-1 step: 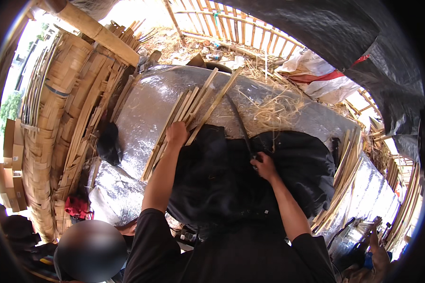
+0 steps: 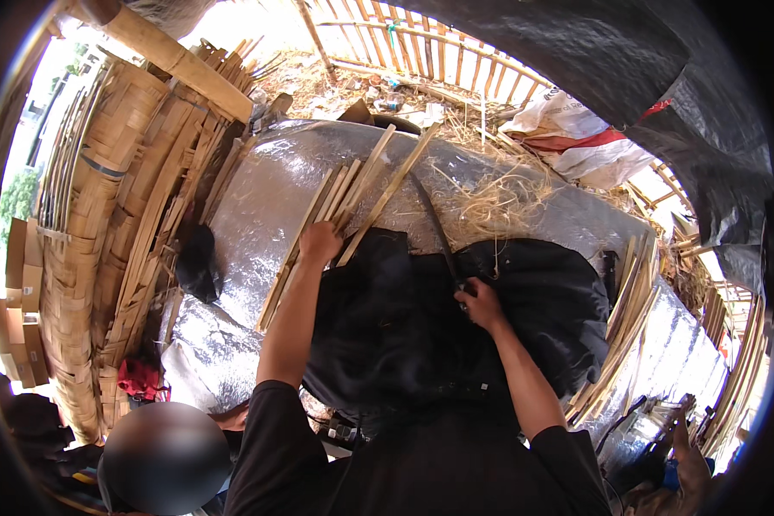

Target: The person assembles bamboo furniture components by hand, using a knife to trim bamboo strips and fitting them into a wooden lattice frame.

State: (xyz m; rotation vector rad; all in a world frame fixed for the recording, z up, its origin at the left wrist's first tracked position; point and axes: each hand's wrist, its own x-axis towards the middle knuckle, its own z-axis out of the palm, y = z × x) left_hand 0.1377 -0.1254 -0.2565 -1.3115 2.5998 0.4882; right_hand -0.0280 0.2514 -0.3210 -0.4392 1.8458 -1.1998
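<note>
Bamboo strips point(image 2: 353, 202): small bundle of pale split lengths, lay slantwise on the silver sheet, upper ends fanned toward the far side, lower ends running down past the left wrist.
Left hand point(image 2: 320, 243): fingers clenched around the bundle partway along its length, arm stretched forward.
Blade point(image 2: 432, 225): long, thin, dark; pointed away from the body, tip just beside the longest strip.
Right hand point(image 2: 482, 303): fist closed on the blade's handle, resting over the black cloth.
Black cloth point(image 2: 387, 327): spread over the lap, under both forearms, touching the near ends of the strips.
Silver sheet point(image 2: 267, 189): crinkled reflective covering beneath strips and cloth.
Shavings point(image 2: 499, 206): loose straw-coloured fibres heaped on the sheet, just right of the blade.
More strips point(image 2: 619, 327): stacked along the right edge of the cloth, well apart from the held bundle.
Woven panel point(image 2: 103, 215): rolled bamboo matting standing at left.
Fence point(image 2: 421, 52): slatted bamboo, far side.
White sack point(image 2: 576, 138): crumpled, red-trimmed, beyond the shavings.
Other person: head seen at lower left, blurred.
</note>
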